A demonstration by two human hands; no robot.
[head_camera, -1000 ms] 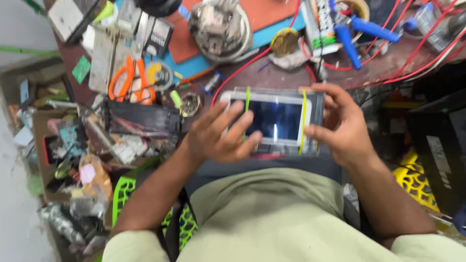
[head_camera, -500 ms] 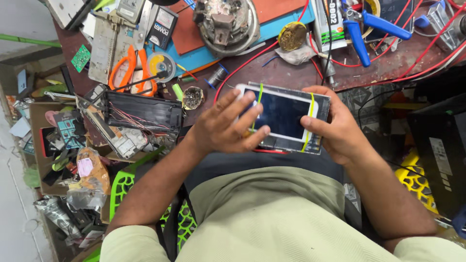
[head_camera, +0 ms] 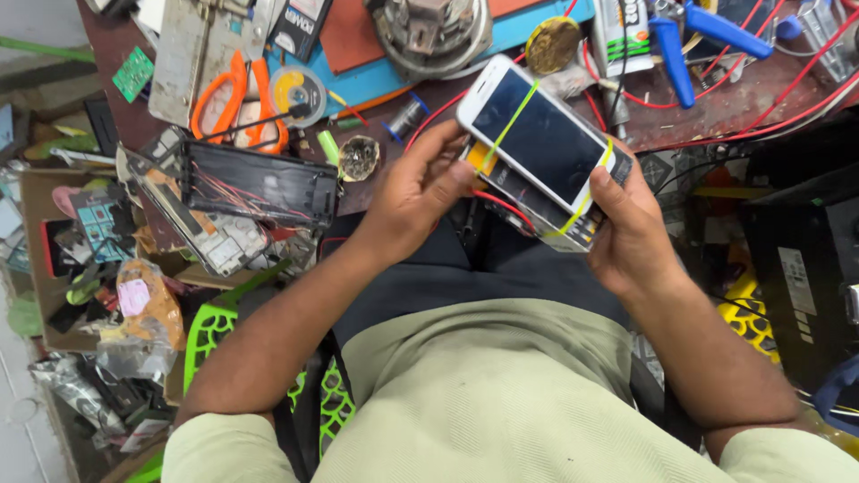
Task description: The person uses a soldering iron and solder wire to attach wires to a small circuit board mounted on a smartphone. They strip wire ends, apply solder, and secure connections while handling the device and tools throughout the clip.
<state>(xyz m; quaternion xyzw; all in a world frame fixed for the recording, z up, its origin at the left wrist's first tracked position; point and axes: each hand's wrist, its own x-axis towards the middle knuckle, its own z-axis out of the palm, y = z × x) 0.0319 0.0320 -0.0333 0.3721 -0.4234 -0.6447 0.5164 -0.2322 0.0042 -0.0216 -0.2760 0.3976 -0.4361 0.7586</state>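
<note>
A white smartphone (head_camera: 541, 139) with a dark screen, bound by two yellow-green rubber bands (head_camera: 510, 128), is held above the lap at the edge of a cluttered workbench (head_camera: 716, 98). Its long axis runs diagonally, one short end pointing up-left toward the bench, the other down-right. The right hand (head_camera: 631, 228) grips its lower end; the left hand (head_camera: 416, 192) touches its near long edge with curled fingers. Orange-handled scissors (head_camera: 237, 98) lie well to the left.

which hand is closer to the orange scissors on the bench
Left. The left hand grips the near edge of the white phone, just right of the orange scissors. The right hand holds the phone's far end, farther from them.
</note>
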